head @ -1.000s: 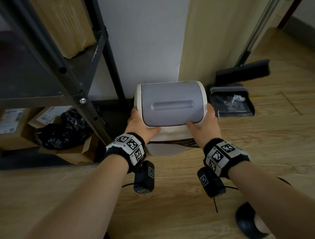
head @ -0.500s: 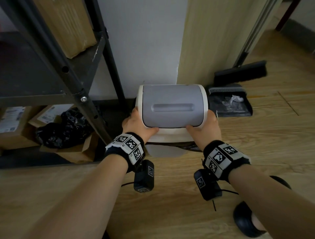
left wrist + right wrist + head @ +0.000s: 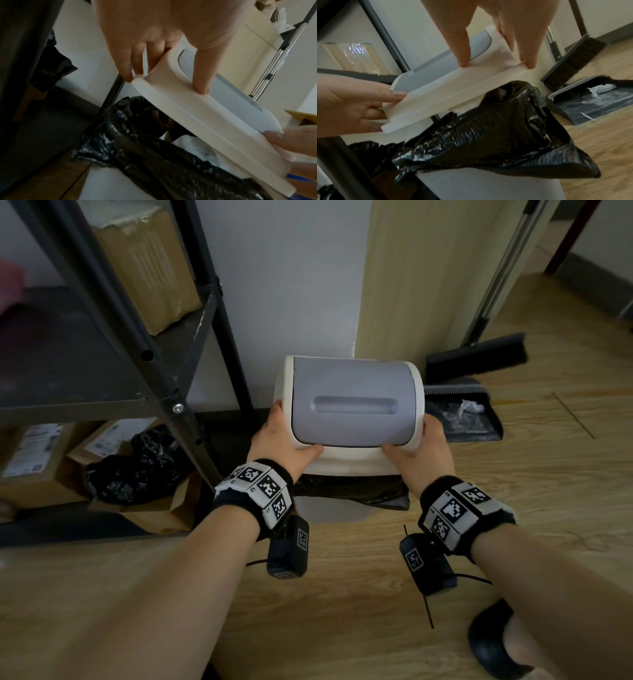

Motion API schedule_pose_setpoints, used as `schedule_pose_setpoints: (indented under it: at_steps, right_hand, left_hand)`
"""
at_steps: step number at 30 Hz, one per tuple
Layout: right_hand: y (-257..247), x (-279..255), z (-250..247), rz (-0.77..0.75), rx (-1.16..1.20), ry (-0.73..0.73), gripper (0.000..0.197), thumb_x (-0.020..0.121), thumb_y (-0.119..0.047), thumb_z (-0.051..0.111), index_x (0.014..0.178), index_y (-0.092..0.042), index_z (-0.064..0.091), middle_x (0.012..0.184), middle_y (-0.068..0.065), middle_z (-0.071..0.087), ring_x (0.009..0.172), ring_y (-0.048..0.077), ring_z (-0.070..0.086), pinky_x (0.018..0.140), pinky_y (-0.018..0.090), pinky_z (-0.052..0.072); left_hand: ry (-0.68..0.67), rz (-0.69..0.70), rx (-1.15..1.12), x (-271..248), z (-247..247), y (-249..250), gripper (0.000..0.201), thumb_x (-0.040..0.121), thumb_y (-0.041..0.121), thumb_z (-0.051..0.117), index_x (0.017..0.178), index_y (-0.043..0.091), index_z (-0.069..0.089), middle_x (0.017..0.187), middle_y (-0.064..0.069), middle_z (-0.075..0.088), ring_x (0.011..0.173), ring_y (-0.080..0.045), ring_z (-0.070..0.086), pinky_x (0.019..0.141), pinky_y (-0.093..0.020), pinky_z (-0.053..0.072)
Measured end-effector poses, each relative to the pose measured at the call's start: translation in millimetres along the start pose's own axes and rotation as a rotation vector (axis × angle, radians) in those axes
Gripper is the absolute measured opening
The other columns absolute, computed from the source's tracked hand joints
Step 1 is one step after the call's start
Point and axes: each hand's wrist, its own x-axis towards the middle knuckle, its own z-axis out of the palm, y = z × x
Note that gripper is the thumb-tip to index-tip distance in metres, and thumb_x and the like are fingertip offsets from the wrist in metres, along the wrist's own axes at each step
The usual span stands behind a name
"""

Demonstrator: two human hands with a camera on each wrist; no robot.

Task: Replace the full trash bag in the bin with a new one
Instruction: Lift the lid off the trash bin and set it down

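A white bin lid (image 3: 352, 455) with a grey swing flap (image 3: 352, 405) is held lifted above the bin (image 3: 330, 510), its near edge raised. My left hand (image 3: 281, 440) grips its left side and my right hand (image 3: 423, 451) grips its right side, thumbs on top and fingers underneath. In the wrist views the lid (image 3: 197, 121) (image 3: 447, 94) hangs above the black trash bag (image 3: 145, 142) (image 3: 488, 135), whose rim is folded over the bin's edge. White rubbish (image 3: 192, 146) shows inside the bag. The bin's body (image 3: 479, 185) is light grey.
A black metal shelf (image 3: 113, 344) stands left, with cardboard boxes and a crumpled black bag (image 3: 137, 467) beneath. A broom (image 3: 476, 354) and dustpan (image 3: 462, 416) sit right of the bin against the wall. Wooden floor lies in front; a dark shoe (image 3: 493, 645) at lower right.
Both hands have lifted the lid off the bin. The gap under it has widened, showing more of the black bag's rim.
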Motion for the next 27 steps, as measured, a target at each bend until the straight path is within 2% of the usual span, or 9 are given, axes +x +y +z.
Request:
schedule_pose_setpoints:
  at_steps: [5,13,15,17,19,22,23,25,27]
  right_hand:
    - [0,-4,-14,-0.004,0.062,0.042,0.064,0.079,-0.020,0.070,0.134,-0.014,0.037,0.128,0.009,0.051,0.115,0.026,0.052,0.089,0.030,0.043]
    - [12,-16,-73,0.045,0.078,0.152,0.055,0.083,-0.018,0.065,0.131,-0.009,0.040,0.127,0.012,0.052,0.114,0.027,0.052,0.090,0.033,0.043]
    - [15,-18,-92,0.074,0.100,0.183,0.053,0.084,-0.016,0.063,0.132,-0.007,0.040,0.127,0.011,0.051,0.107,0.024,0.051,0.088,0.033,0.043]
    - [22,-17,-111,0.098,0.104,0.223,0.051,0.085,-0.016,0.062,0.130,-0.006,0.041,0.127,0.013,0.051,0.100,0.021,0.049,0.083,0.030,0.041]
    - [32,-16,-128,0.129,0.093,0.267,0.050,0.086,-0.018,0.061,0.130,-0.005,0.041,0.125,0.014,0.052,0.101,0.024,0.051,0.081,0.030,0.040]
    - [51,-15,-149,0.194,0.112,0.339,0.052,0.087,-0.020,0.060,0.132,-0.004,0.038,0.114,0.007,0.050,0.095,0.020,0.048,0.080,0.028,0.037]
    - [59,-13,-155,0.215,0.114,0.366,0.053,0.087,-0.021,0.060,0.133,-0.003,0.038,0.113,0.006,0.050,0.096,0.019,0.048,0.080,0.027,0.037]
    - [76,-7,-166,0.258,0.116,0.429,0.053,0.086,-0.022,0.060,0.131,-0.001,0.040,0.121,0.011,0.053,0.104,0.024,0.055,0.080,0.028,0.037]
    - [95,1,-173,0.315,0.123,0.473,0.053,0.087,-0.023,0.059,0.132,-0.001,0.040,0.125,0.015,0.054,0.111,0.029,0.056,0.079,0.027,0.037]
  left_hand:
    - [0.000,0.030,0.019,-5,2,15,0.085,0.069,0.036,0.075,0.138,0.016,0.030,0.132,-0.007,0.051,0.122,-0.027,0.051,0.103,-0.041,0.044]
    - [-0.034,0.139,0.002,-24,23,66,0.082,0.067,0.036,0.073,0.135,0.016,0.033,0.126,-0.006,0.054,0.116,-0.025,0.054,0.099,-0.040,0.046]
    - [-0.057,0.160,-0.015,-31,33,83,0.081,0.067,0.037,0.073,0.134,0.016,0.033,0.126,-0.005,0.054,0.116,-0.025,0.054,0.098,-0.038,0.046]
    - [-0.097,0.176,-0.028,-39,45,98,0.081,0.068,0.036,0.073,0.135,0.016,0.032,0.126,-0.005,0.055,0.116,-0.025,0.055,0.097,-0.034,0.046]
    - [-0.152,0.184,-0.033,-49,60,110,0.079,0.071,0.035,0.072,0.136,0.015,0.031,0.126,-0.005,0.055,0.115,-0.025,0.055,0.094,-0.032,0.046]
    - [-0.270,0.180,-0.027,-60,85,125,0.082,0.072,0.035,0.073,0.137,0.012,0.029,0.127,-0.007,0.053,0.117,-0.027,0.054,0.091,-0.031,0.045]
    - [-0.307,0.184,-0.041,-62,95,130,0.081,0.072,0.034,0.073,0.136,0.011,0.029,0.127,-0.007,0.054,0.116,-0.026,0.054,0.088,-0.030,0.045]
    - [-0.377,0.191,-0.069,-64,118,138,0.078,0.072,0.031,0.074,0.133,0.011,0.030,0.125,-0.006,0.053,0.113,-0.025,0.054,0.081,-0.026,0.041]
    - [-0.442,0.181,-0.090,-67,142,140,0.078,0.072,0.031,0.075,0.133,0.012,0.031,0.125,-0.005,0.053,0.113,-0.023,0.054,0.080,-0.024,0.039]
